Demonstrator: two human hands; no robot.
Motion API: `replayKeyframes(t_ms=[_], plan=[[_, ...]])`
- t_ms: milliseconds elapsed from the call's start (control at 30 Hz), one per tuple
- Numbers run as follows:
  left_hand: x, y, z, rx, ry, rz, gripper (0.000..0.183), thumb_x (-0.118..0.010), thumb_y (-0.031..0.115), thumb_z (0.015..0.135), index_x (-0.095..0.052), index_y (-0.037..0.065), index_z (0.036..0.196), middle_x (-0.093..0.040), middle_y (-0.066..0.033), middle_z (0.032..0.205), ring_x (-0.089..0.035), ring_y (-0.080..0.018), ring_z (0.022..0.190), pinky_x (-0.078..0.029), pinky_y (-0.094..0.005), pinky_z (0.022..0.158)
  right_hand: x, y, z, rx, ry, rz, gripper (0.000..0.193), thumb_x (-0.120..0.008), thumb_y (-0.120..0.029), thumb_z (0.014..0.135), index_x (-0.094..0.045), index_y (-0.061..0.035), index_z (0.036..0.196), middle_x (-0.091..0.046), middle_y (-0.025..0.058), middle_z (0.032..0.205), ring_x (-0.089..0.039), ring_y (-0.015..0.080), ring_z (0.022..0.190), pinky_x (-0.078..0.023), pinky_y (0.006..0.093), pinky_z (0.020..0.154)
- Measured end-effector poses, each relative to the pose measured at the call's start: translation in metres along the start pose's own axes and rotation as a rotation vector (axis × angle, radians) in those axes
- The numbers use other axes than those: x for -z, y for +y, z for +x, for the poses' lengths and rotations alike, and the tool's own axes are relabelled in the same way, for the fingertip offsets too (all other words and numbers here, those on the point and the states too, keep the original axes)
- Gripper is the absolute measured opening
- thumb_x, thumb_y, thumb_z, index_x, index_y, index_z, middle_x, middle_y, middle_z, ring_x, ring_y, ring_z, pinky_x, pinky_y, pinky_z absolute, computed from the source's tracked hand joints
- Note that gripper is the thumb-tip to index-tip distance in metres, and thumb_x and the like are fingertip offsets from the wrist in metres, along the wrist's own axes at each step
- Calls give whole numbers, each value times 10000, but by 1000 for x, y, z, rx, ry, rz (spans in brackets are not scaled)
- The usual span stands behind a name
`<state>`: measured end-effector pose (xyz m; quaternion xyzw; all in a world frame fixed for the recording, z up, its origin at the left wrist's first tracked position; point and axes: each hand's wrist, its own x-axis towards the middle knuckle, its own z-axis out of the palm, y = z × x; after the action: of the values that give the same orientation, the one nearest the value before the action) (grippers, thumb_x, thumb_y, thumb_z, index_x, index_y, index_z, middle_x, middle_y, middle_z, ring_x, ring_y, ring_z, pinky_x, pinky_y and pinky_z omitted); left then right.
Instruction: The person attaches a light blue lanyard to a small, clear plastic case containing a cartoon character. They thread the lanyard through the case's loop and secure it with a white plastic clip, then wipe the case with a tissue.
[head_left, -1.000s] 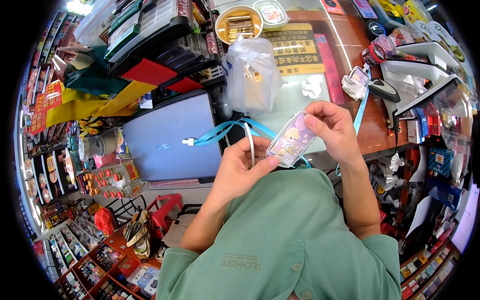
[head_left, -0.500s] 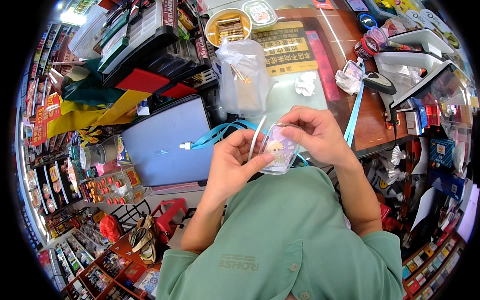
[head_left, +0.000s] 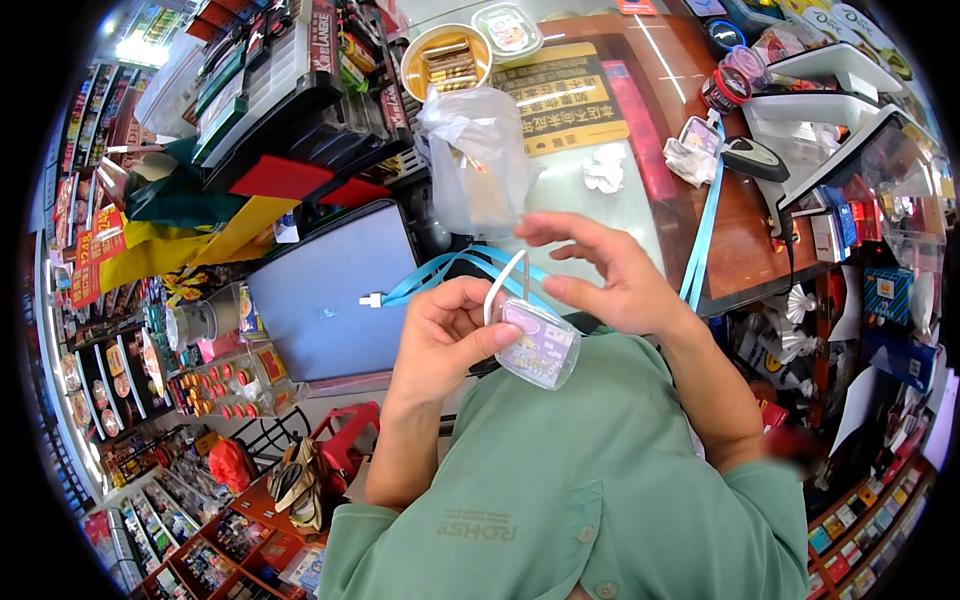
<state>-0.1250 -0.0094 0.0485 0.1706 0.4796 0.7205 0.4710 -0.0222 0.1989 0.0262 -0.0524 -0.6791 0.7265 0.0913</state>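
Observation:
My left hand [head_left: 440,335] pinches a clear card holder [head_left: 542,345] at its upper left corner, the thumb lying over its front. A purple cartoon picture shows through the plastic. From the holder's top rises a white band [head_left: 494,289], bent into a loop. My right hand [head_left: 618,277] hangs just above and right of the holder, fingers apart, holding nothing. A light blue lanyard [head_left: 432,270] with a white clip [head_left: 371,300] runs from the closed blue laptop [head_left: 325,310] behind my left hand; its other end is hidden.
Beyond my hands stand a white plastic bag [head_left: 475,160] and a round tub [head_left: 412,70]. Crumpled tissue [head_left: 604,168] lies on the counter mat. At the right, a second card holder [head_left: 698,137] on a blue lanyard lies beside a handheld scanner [head_left: 755,160].
My right hand has let go of the card holder and opened, lifting slightly away. The holder has swung down and tilted in my left hand, and the white band now bends into a loop.

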Motion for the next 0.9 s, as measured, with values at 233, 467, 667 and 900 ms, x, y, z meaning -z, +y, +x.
replayKeyframes(t_ms=[233,467,667,900], plan=[[-2,-5,1,-30,153,137,200,-721,-22,877,-644,-27,1061,-706,-77,972,-680,-117,877,-558,-263,776,-5,-7,-3,-50,37,182,174,-640,-18,939,-702,42,1090,-706,74,997,-674,112,898,-540,246,773],[-6,-3,3,-47,205,106,200,-713,-32,878,-648,-44,1067,-710,-94,989,-682,-130,901,-558,-274,804,0,-25,-2,77,77,-59,153,-642,-3,920,-715,26,1051,-661,70,862,-625,92,732,-506,231,633],[-5,-2,3,-48,240,128,201,-722,-18,877,-654,-38,1066,-714,-98,989,-682,-131,902,-555,-276,806,1,-23,-2,88,85,-128,153,-650,-15,910,-714,33,1041,-653,55,848,-604,69,677,-479,213,589],[-5,-5,3,-61,308,131,194,-722,4,872,-662,-20,1055,-720,-94,976,-676,-126,862,-542,-271,795,0,-23,-5,-1,67,45,191,-649,1,915,-694,54,1093,-654,67,895,-639,88,758,-530,220,664]])
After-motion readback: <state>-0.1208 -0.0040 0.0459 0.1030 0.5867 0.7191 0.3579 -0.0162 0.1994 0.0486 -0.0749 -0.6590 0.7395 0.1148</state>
